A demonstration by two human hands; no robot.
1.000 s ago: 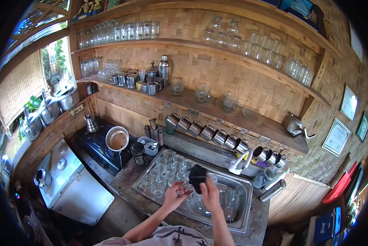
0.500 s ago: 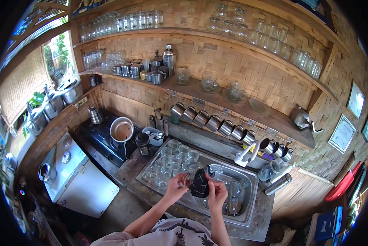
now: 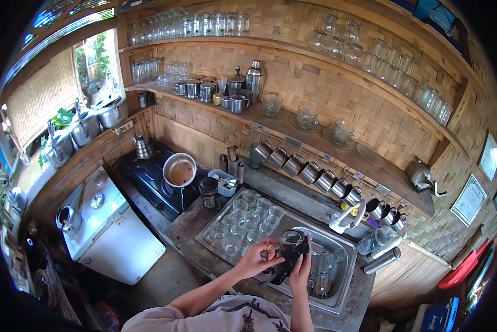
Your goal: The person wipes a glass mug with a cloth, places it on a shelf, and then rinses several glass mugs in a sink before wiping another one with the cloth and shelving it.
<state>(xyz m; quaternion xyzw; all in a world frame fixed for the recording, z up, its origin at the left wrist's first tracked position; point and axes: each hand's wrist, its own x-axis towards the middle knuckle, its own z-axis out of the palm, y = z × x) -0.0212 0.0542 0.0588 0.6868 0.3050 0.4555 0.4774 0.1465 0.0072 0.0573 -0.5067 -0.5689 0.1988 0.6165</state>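
Note:
Over the near edge of the sink [image 3: 345,276], my left hand [image 3: 259,259] is closed on the handle side of a clear glass mug [image 3: 292,237]. The mug's round rim faces up toward the camera. On its right side my right hand [image 3: 301,265] presses a dark cloth [image 3: 282,270] against the glass, with its fingers wrapped round. The cloth also hangs below the mug. Several glass mugs [image 3: 232,243] stand on the drainboard to the left, and more glasses [image 3: 322,283] lie in the basin.
White faucet [image 3: 345,221] behind the basin; metal mugs [image 3: 310,172] hang under the shelf [image 3: 248,113]. A pot [image 3: 179,170] sits on the black stove [image 3: 149,188], beside a dark jar [image 3: 208,192]. A white cabinet [image 3: 124,246] stands at left, steel cylinder [image 3: 382,260] at right.
The view has shifted, so the room appears further right. The mug has come upright with its rim showing, and my right hand has moved from pinching the cloth to lying along the mug's side.

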